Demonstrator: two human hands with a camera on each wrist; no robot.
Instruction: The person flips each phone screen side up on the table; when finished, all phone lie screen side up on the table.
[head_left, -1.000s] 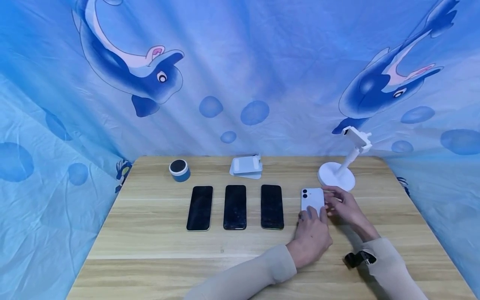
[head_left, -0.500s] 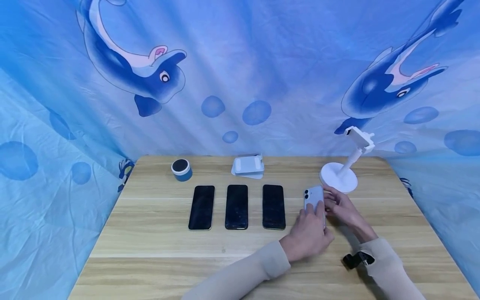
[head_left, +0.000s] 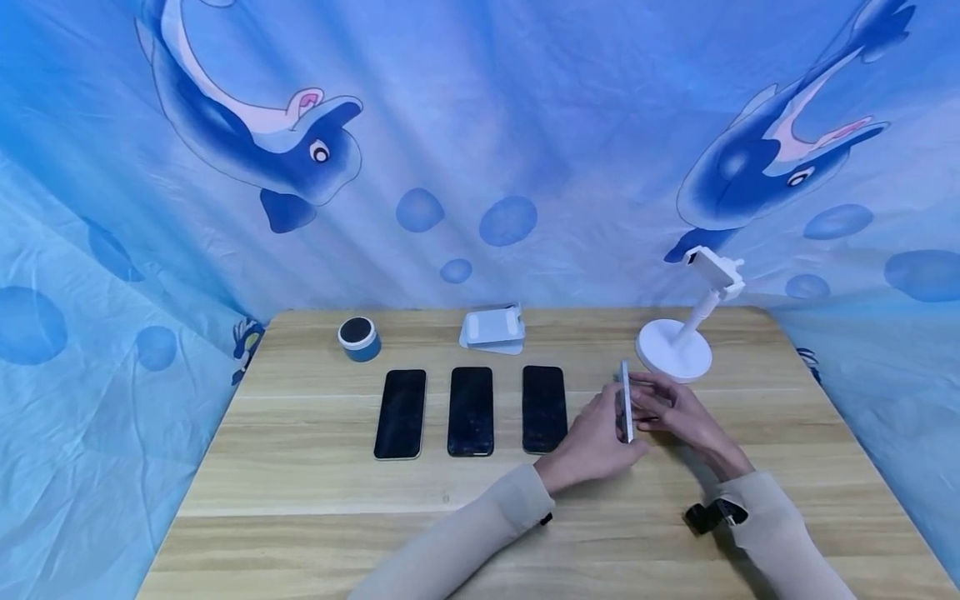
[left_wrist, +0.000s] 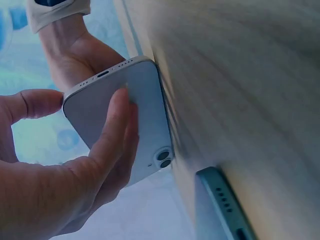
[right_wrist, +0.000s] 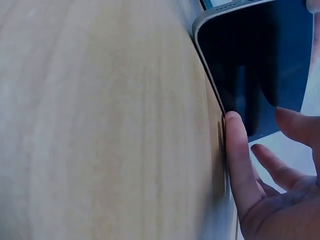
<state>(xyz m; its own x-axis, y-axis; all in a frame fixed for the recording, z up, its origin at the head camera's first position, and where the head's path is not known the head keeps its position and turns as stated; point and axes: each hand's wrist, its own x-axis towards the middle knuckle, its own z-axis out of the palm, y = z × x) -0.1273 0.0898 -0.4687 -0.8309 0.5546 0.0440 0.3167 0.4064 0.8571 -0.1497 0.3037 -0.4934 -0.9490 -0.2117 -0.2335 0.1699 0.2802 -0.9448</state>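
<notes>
A smartphone with a pale back and two camera lenses (left_wrist: pixel 145 100) stands on its long edge at the table's right side, seen nearly edge-on in the head view. My left hand (head_left: pixel 596 442) grips it, thumb at a bottom corner and fingers spread on the back. My right hand (head_left: pixel 686 421) is on the screen side; in the right wrist view one fingertip (right_wrist: pixel 233 120) touches the edge by the table and another finger meets the dark screen (right_wrist: pixel 250 65). Left of it lie three black-screened phones, the nearest (head_left: pixel 544 408) beside my left wrist.
Two more phones lie in the row, a left one (head_left: pixel 401 414) and a middle one (head_left: pixel 471 412). Behind stand a blue-and-white round container with a black top (head_left: pixel 360 340), a folded white stand (head_left: pixel 491 329) and a white phone holder on a round base (head_left: pixel 673 354). Printed blue cloth surrounds the wooden table (head_left: pixel 315 517).
The phone lay flat with its pale back up; my left hand has tilted it up onto its edge, shifting left. My right hand stays beside it. The other phones have not moved.
</notes>
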